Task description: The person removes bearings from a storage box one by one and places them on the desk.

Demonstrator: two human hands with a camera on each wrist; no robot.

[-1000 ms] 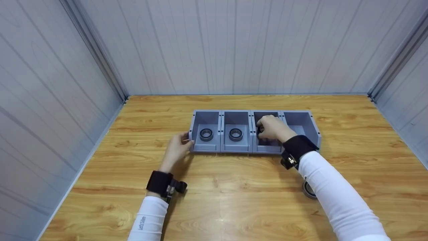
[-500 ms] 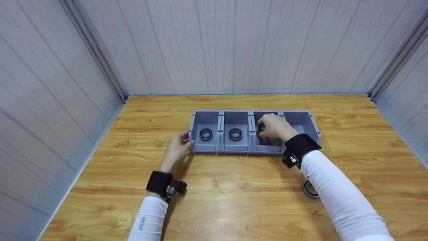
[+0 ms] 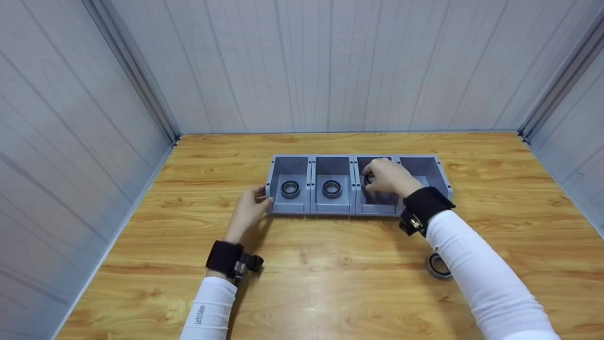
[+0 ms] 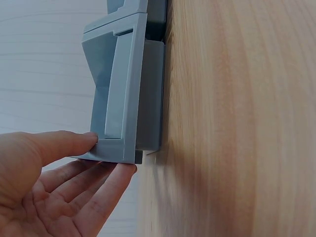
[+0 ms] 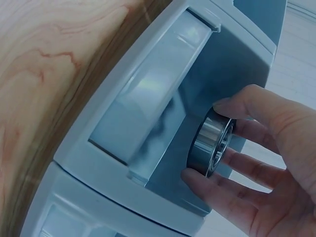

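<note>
My right hand point(image 3: 389, 177) pinches a ball bearing point(image 5: 211, 140) between thumb and fingers, inside the third bin from the left. That bearing is partly covered by the hand in the head view. At the left end of the joined row of grey bins point(image 3: 289, 208), my left hand point(image 3: 249, 208) grips the side wall. In the left wrist view its thumb lies on the bin's front corner, with the fingers under the outer side. One bearing point(image 3: 290, 189) lies flat in the leftmost bin and another bearing point(image 3: 331, 189) in the second.
A loose bearing point(image 3: 438, 266) sits on the wooden table point(image 3: 302, 283), partly hidden by the right sleeve point(image 3: 481, 269). The rightmost bin point(image 3: 424, 170) is partly covered by the right hand. Pale panel walls point(image 3: 302, 66) stand behind and at both sides.
The right hand and the bearing in it have shifted slightly up and to the right within the third bin. My left hand has kept its place on the bin.
</note>
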